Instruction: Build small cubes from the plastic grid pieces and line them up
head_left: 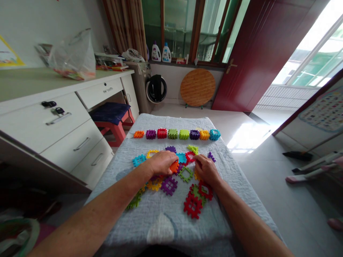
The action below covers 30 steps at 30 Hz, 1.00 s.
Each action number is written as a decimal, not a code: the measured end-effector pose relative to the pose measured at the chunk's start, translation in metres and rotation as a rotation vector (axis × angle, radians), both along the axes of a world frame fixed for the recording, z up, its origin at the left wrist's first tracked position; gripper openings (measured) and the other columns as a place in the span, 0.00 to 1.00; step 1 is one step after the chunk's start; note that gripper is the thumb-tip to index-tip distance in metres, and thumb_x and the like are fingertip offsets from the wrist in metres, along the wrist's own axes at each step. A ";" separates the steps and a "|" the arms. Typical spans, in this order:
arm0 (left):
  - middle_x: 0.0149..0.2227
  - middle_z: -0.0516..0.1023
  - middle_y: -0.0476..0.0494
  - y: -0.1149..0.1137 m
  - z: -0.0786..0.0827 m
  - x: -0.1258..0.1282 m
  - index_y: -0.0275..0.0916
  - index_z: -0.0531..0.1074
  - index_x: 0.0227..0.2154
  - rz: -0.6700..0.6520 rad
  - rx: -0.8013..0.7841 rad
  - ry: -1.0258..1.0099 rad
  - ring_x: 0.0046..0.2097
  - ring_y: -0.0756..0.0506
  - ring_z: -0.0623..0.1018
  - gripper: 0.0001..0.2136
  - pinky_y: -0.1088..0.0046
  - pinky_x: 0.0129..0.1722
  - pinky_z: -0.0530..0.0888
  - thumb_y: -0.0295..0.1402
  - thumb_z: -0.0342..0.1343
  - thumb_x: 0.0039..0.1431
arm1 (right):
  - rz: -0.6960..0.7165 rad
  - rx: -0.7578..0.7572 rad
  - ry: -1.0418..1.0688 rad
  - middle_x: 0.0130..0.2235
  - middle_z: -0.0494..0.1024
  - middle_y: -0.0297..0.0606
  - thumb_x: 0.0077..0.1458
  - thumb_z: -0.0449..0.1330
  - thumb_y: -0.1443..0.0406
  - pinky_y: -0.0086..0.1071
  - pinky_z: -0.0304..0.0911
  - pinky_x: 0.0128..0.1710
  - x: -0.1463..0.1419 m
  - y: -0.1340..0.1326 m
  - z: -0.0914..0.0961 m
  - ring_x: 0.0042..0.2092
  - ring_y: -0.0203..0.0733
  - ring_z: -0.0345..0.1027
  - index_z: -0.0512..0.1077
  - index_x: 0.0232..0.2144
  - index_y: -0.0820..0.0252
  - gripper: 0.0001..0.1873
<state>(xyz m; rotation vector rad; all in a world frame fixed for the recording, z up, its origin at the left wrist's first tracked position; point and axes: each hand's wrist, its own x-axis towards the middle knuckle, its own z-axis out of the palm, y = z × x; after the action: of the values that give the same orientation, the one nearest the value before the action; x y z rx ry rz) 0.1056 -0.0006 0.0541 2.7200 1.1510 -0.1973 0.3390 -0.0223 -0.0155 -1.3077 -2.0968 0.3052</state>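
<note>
My left hand [163, 162] is closed round an orange toothed puzzle tile [174, 167], over the middle of the loose tiles. My right hand [206, 167] has its fingers bent together at the right edge of a red window-frame tile [190, 157]. A light blue tile [181, 158] lies between the hands. Nearer me are a green open-frame tile [185, 174], a purple tile [169, 186] and a red tile [193, 206]. A yellow tile [197, 175] is partly covered by my right hand. My left hand hides part of the pile.
Across the far part of the cloth-covered table [158, 225] runs a row of several toothed cubes [173, 134], with a flat orange piece [138, 134] at its left end. A white drawer desk [61, 117] and a red stool [115, 123] stand to the left.
</note>
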 end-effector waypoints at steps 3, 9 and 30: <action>0.42 0.77 0.42 -0.001 -0.002 0.002 0.40 0.72 0.39 -0.019 0.034 0.002 0.44 0.41 0.75 0.15 0.68 0.43 0.70 0.34 0.58 0.45 | -0.003 -0.009 -0.005 0.37 0.75 0.37 0.54 0.50 0.72 0.29 0.61 0.40 0.000 -0.001 0.000 0.38 0.40 0.69 0.71 0.38 0.57 0.13; 0.43 0.76 0.43 -0.002 0.007 -0.013 0.40 0.71 0.42 -0.011 0.109 -0.159 0.44 0.42 0.74 0.19 0.68 0.46 0.69 0.36 0.59 0.45 | 0.008 -0.014 0.020 0.37 0.75 0.37 0.55 0.50 0.71 0.30 0.62 0.40 0.001 -0.001 0.001 0.38 0.40 0.69 0.72 0.39 0.57 0.13; 0.43 0.79 0.43 0.153 -0.012 -0.172 0.38 0.73 0.42 0.657 0.077 -0.028 0.43 0.41 0.77 0.25 0.74 0.39 0.70 0.32 0.59 0.33 | -0.001 -0.024 0.009 0.34 0.75 0.38 0.57 0.49 0.69 0.29 0.62 0.37 0.002 -0.001 0.002 0.34 0.39 0.69 0.72 0.38 0.58 0.12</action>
<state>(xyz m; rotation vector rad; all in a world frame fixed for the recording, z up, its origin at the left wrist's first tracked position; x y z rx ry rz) -0.0660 0.1522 0.0418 2.2306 1.9849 -0.0182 0.3407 -0.0229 -0.0139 -1.3188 -2.0916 0.3365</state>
